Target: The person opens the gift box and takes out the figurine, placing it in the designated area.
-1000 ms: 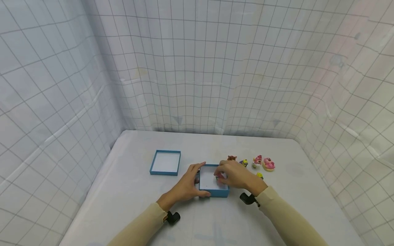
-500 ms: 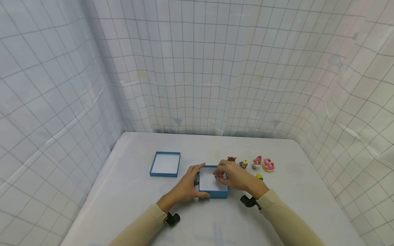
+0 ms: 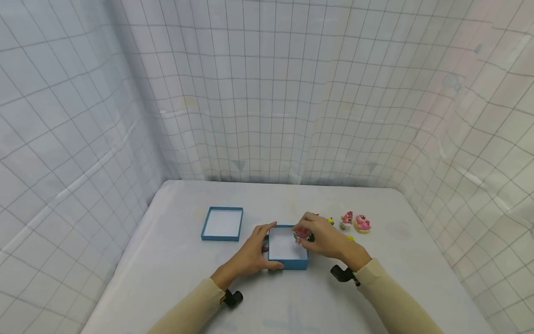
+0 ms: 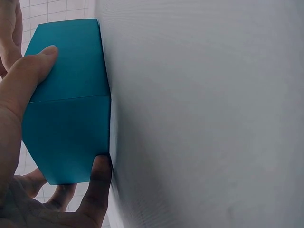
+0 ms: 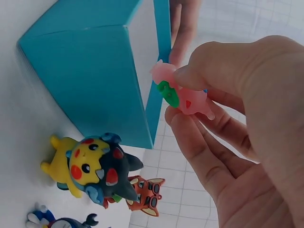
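Note:
My left hand (image 3: 251, 253) grips a blue open-topped box (image 3: 292, 264) with a white inside. In the left wrist view its thumb lies on one wall of the box (image 4: 71, 128) and the fingers go round the opposite side. Over the box's right part, my right hand (image 3: 323, 236) pinches a small pink figurine (image 3: 301, 234). The right wrist view shows this figurine (image 5: 166, 73) with a green patch, held between thumb and fingertips close to the box's rim. A dark rounded thing (image 3: 265, 245) shows partly between my left palm and the box.
A shallow blue lid (image 3: 222, 223) with a white inside lies to the left. Pink figurines (image 3: 362, 223) and partly hidden yellow ones stand right of the box. Beside its wall are a yellow figurine with a dark hood (image 5: 88, 164) and an orange fox-like one (image 5: 147, 194).
My right hand has shifted slightly right and up with the pink figurine, which shows more now. The left hand keeps its place on the box.

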Tool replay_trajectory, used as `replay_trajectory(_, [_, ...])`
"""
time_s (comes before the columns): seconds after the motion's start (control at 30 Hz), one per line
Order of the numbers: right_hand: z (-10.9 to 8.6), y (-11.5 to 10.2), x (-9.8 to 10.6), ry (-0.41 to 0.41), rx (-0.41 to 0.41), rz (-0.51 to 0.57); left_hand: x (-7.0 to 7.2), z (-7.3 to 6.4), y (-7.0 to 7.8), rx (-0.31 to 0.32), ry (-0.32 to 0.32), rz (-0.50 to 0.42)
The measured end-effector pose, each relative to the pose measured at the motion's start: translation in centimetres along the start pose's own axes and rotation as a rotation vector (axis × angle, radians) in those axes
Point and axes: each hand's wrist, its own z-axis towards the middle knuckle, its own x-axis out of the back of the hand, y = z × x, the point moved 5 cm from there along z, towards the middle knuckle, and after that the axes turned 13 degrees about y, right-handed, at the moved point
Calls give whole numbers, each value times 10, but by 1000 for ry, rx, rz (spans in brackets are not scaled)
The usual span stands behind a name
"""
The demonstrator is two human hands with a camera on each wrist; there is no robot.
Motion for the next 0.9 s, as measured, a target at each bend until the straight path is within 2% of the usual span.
replay_trajectory(0.4, [-11, 10, 12, 83, 4, 1, -2, 2, 0, 6, -19, 40])
replay_trajectory(0.73, [-25, 19, 30, 84, -58, -7, -1, 1, -1, 27, -17, 45])
replay_trajectory(0.9, [-30, 26, 42, 112, -81, -12, 1, 3, 0, 29, -10, 49])
